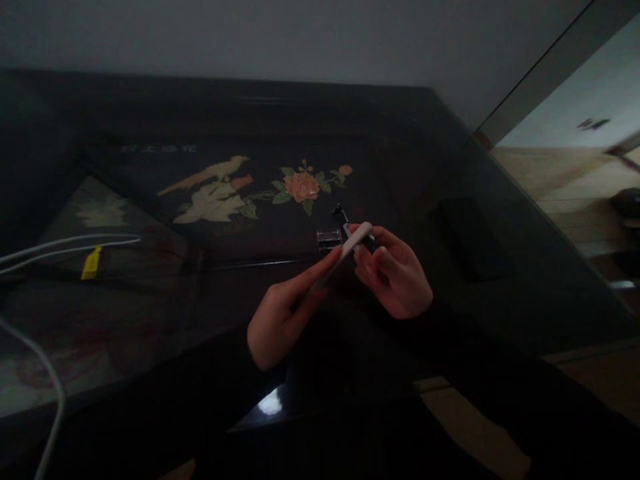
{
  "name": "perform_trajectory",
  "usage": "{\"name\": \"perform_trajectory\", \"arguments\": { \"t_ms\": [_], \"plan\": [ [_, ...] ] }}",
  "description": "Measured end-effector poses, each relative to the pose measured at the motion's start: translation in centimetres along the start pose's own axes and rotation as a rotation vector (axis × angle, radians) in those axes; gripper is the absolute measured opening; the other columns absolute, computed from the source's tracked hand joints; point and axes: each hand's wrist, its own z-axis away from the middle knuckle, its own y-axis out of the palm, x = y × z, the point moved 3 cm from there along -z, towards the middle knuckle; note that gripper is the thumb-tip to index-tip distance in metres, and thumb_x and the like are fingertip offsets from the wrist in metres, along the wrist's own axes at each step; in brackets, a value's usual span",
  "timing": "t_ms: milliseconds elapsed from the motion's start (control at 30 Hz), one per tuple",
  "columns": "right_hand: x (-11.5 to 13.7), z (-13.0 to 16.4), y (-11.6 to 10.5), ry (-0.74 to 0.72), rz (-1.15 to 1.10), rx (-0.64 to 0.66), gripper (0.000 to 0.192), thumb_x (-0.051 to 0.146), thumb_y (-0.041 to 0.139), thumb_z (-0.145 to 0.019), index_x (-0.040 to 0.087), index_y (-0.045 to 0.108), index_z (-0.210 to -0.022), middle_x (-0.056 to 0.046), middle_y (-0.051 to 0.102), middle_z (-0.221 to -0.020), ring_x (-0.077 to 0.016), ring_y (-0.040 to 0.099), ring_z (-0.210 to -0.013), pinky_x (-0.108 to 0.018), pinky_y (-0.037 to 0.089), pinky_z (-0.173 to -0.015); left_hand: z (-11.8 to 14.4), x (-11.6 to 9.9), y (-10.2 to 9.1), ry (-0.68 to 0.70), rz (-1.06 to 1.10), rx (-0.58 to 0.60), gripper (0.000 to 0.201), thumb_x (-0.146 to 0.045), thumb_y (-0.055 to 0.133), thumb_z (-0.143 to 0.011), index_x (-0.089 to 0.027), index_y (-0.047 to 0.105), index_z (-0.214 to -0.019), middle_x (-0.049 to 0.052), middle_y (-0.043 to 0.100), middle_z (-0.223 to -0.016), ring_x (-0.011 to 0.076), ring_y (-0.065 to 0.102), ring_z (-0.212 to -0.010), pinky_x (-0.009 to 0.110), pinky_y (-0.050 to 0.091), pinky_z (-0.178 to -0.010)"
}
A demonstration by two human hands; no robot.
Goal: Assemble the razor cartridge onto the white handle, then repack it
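We hold a slim, pale white, rounded-end bar-like object (357,239) between our two hands, over a dark, glossy tabletop (405,173). Our left hand (280,313) grips its near part, the fingers laid straight along one side and the thumb below. From there the object slants up and to the right, so its rounded far end reaches past the left fingertips to our right hand (397,273). The right hand is narrow, its fingers curled in around that far end, with a small dark piece (369,243) beside the fingertips; we cannot tell in this dim light whether it pinches that piece, the white object or both.

Just left of the far end we see a small, clear, box-shaped item (329,236), and near it a little black part (340,211), its shape hard to make out. Beyond these lie an orange-pink flower design (301,187) and a yellowish bird figure (220,171). Well to the right of our hands is a flat, black, rectangular object (475,240); far to the left, a bright yellow tag (91,263) hangs by white cables (47,373).
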Motion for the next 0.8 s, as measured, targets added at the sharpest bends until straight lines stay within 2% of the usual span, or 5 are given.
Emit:
{"name": "perform_trajectory", "arguments": {
  "t_ms": [367, 567, 667, 733, 800],
  "plan": [
    [0.6, 0.1, 0.1, 0.009, 0.057, -0.057, 0.045, 0.044, 0.081, -0.061, 0.021, 0.066, -0.096, 0.007, 0.047, -0.054, -0.0046, 0.032, -0.041, -0.021, 0.019, -0.036, 0.6, -0.5, 0.3, 0.151, -0.054, 0.053, 0.053, -0.013, 0.048, -0.090, -0.025, 0.041, -0.141, 0.004, 0.053, -0.138, 0.0178, 0.057, -0.119, 0.027, 0.045, -0.103],
    [0.8, 0.0, 0.0, -0.004, 0.071, -0.043, 0.042, 0.044, 0.080, -0.063, 0.022, 0.066, -0.096, 0.009, 0.044, -0.051, -0.0047, 0.031, -0.039, -0.021, 0.020, -0.036, 0.3, -0.1, 0.0, 0.082, -0.042, 0.030, 0.050, -0.017, 0.047, -0.091, -0.024, 0.043, -0.140, 0.008, 0.058, -0.133, 0.0186, 0.064, -0.108, 0.031, 0.050, -0.096],
    [1.1, -0.1, -0.2, -0.053, 0.055, -0.034, 0.042, 0.045, 0.078, -0.065, 0.021, 0.065, -0.098, 0.009, 0.045, -0.051, -0.0044, 0.030, -0.039, -0.020, 0.019, -0.036, 0.1, 0.3, -0.2, -0.016, 0.015, 0.012, 0.050, -0.022, 0.047, -0.092, -0.023, 0.040, -0.141, 0.009, 0.067, -0.118, 0.0165, 0.067, -0.089, 0.028, 0.054, -0.079],
    [1.2, -0.2, -0.3, -0.078, 0.039, -0.031, 0.042, 0.044, 0.077, -0.066, 0.020, 0.064, -0.098, 0.009, 0.047, -0.050, -0.0043, 0.030, -0.039, -0.020, 0.018, -0.036, -0.1, 0.7, -0.6, -0.081, 0.034, -0.025, 0.049, -0.025, 0.047, -0.092, -0.022, 0.039, -0.139, 0.006, 0.070, -0.097, 0.0144, 0.065, -0.075, 0.024, 0.051, -0.066],
    [1.3, -0.2, -0.3, -0.081, 0.032, -0.032, 0.042, 0.044, 0.078, -0.066, 0.020, 0.065, -0.097, 0.009, 0.047, -0.049, -0.0045, 0.030, -0.038, -0.020, 0.018, -0.037, -0.4, 1.3, -1.2, -0.120, 0.027, -0.089, 0.043, -0.029, 0.048, -0.092, -0.020, 0.042, -0.133, -0.001, 0.062, -0.074, 0.0112, 0.056, -0.060, 0.021, 0.045, -0.055]
  ]
}}
